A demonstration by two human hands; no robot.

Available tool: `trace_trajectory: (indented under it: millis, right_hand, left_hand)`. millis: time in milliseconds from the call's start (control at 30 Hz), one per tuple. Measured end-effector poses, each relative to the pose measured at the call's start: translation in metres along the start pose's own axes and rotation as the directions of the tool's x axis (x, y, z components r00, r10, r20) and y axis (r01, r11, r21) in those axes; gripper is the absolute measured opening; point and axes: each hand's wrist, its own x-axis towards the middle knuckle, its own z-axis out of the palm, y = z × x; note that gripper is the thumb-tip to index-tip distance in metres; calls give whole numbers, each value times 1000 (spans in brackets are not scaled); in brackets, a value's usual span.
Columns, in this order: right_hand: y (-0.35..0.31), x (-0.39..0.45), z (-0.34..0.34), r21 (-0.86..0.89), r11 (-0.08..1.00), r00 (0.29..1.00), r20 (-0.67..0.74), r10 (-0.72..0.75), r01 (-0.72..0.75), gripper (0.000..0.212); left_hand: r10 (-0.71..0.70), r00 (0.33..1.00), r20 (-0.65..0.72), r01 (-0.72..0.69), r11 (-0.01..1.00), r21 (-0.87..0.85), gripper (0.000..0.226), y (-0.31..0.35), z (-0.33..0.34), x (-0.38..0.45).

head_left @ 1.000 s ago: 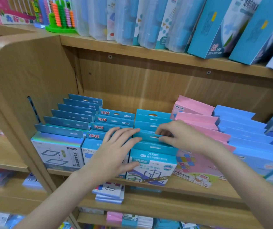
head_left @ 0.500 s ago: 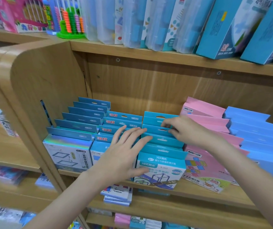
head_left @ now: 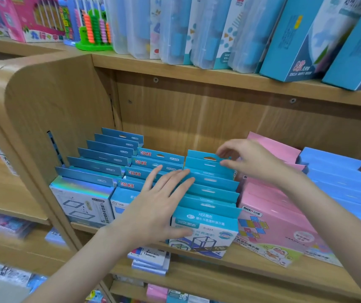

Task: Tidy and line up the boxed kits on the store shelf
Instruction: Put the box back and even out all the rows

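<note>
A row of teal boxed kits [head_left: 205, 228] stands front to back in the middle of the wooden shelf [head_left: 197, 263]. My left hand [head_left: 159, 206] lies flat with spread fingers on the left side of this row, its thumb on the front box's face. At the back of the row, my right hand [head_left: 247, 160] pinches the right end of a rear box's hanger tab between thumb and fingers. Left of the teal row stand a row of blue boxes with red characters [head_left: 129, 184] and a row of holographic blue boxes [head_left: 83, 200].
Pink boxes [head_left: 273, 215] and light blue boxes [head_left: 339, 182] fill the shelf to the right. The shelf's curved wooden side panel [head_left: 44, 106] closes off the left. The shelf above carries clear cases [head_left: 175, 29], tall blue boxes [head_left: 295, 40] and an abacus [head_left: 94, 27]. Small packs [head_left: 151, 259] lie on the shelf below.
My right hand has moved back along the teal row, from the middle tabs to the rear ones. My left hand has stayed flat on the boxes.
</note>
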Motion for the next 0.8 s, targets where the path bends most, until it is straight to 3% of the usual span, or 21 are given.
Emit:
trace_trajectory:
  millis: [100,167,333,467,800]
  right_hand:
    - [13,9,6,-95,994,998,55,-42,47,26]
    - [19,15,3,-56,997,993,105,-45,52,26]
    - [29,31,9,-131,980,916,391,-89,151,21]
    - [27,39,10,-119,971,890,435,-138,209,11]
    - [16,34,6,-84,971,870,465,-162,226,11]
  left_hand:
    - [-11,1000,25,11,1000,26,97,8,-6,5]
    - [-29,997,69,26,999,46,99,10,-9,9]
    - [-57,988,144,46,996,81,100,17,-13,20]
    - [-99,958,268,71,991,113,100,20,-14,25]
    - [-70,976,207,48,993,109,94,18,-18,20]
